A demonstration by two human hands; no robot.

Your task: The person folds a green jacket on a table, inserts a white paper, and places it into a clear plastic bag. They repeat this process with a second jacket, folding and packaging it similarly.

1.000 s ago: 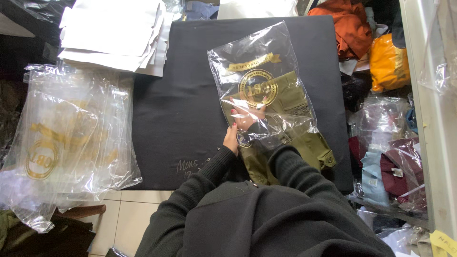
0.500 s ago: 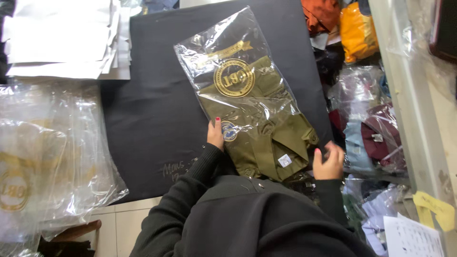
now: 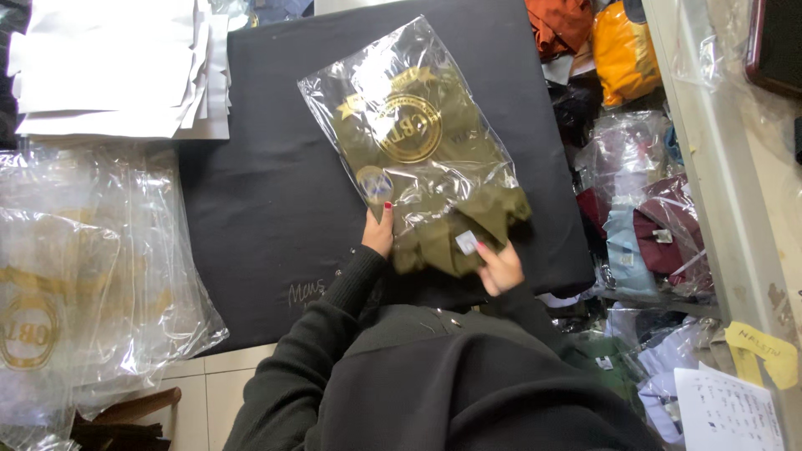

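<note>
Olive-green folded garment (image 3: 455, 238) lies on the black work surface (image 3: 267, 192), most of it inside a clear plastic bag (image 3: 401, 117) printed with a gold round emblem. The collar end of the garment sticks out of the bag's open mouth, toward the person; a small white tag shows there.

Left hand (image 3: 378, 232) grips the near left edge of the bag, fingers closed on the plastic, red-painted thumbnail on top. Right hand (image 3: 499, 267) holds the garment's exposed end by the collar — fingers curled on the cloth. Both sleeves dark, knitted.

Outward: a stack of empty clear bags (image 3: 83, 284) with the same gold emblem lies on the left, overhanging the surface edge. A pile of white paper sheets (image 3: 109, 75) sits at the far left corner. On the right, just beside the surface — bagged garments (image 3: 643, 225) in maroon and light blue, an orange cloth (image 3: 568, 21) and a yellow bundle (image 3: 622, 50) farther up. A yellow paper label (image 3: 760, 351) lies at the lower right.
</note>
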